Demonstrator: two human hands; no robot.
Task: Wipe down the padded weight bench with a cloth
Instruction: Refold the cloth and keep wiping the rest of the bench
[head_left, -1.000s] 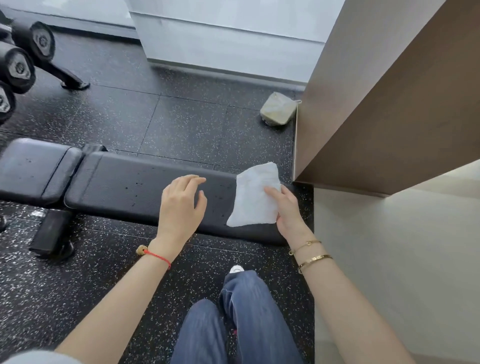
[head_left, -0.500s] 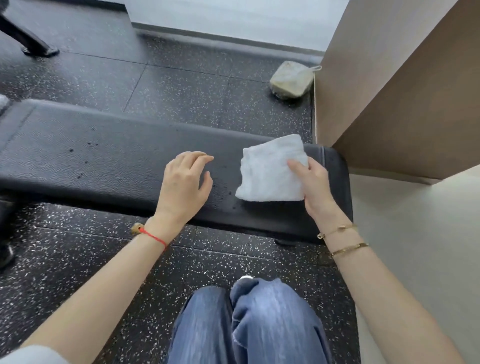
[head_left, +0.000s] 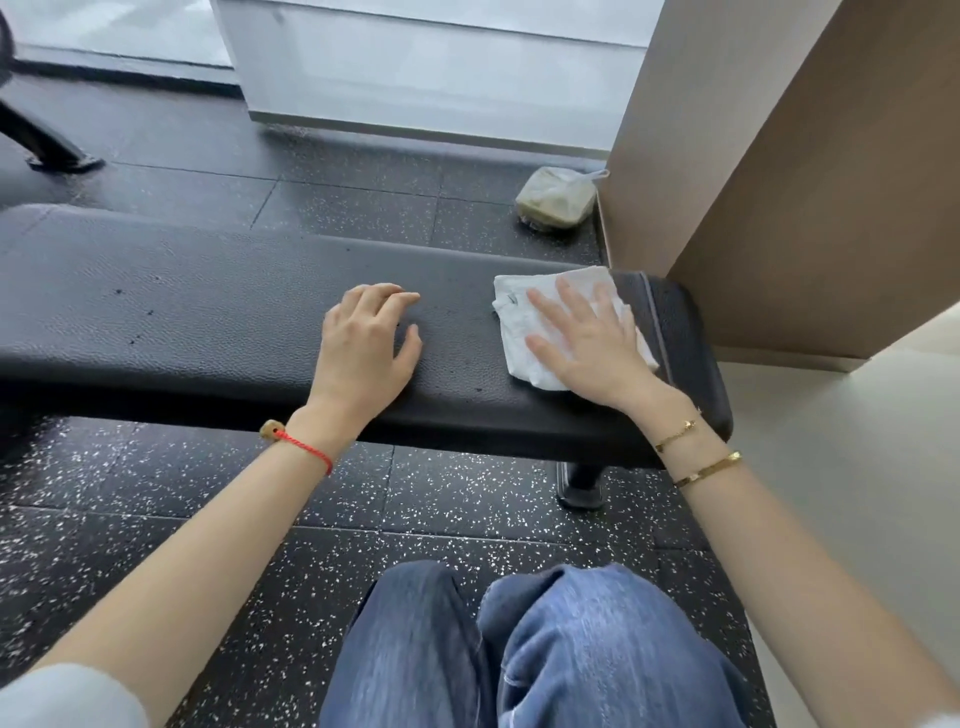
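A black padded weight bench (head_left: 208, 322) runs across the view from the left edge to its rounded right end. A folded white cloth (head_left: 511, 306) lies flat on the pad near that right end. My right hand (head_left: 587, 343) lies on top of the cloth, palm down, fingers spread and pressing it onto the pad. My left hand (head_left: 366, 348) rests on the pad a little left of the cloth, fingers loosely curled, holding nothing. Small dark specks dot the pad to the left.
A brown panel wall (head_left: 810, 182) rises just behind the bench's right end. A small greenish pouch (head_left: 556, 197) lies on the speckled rubber floor beyond the bench. A bench foot (head_left: 582, 486) stands below the right end. My knees in jeans (head_left: 519, 649) are close below.
My right hand went from holding the cloth by its edge to lying flat on top of it. The view came closer to the bench's right end. The left hand stays on the pad.
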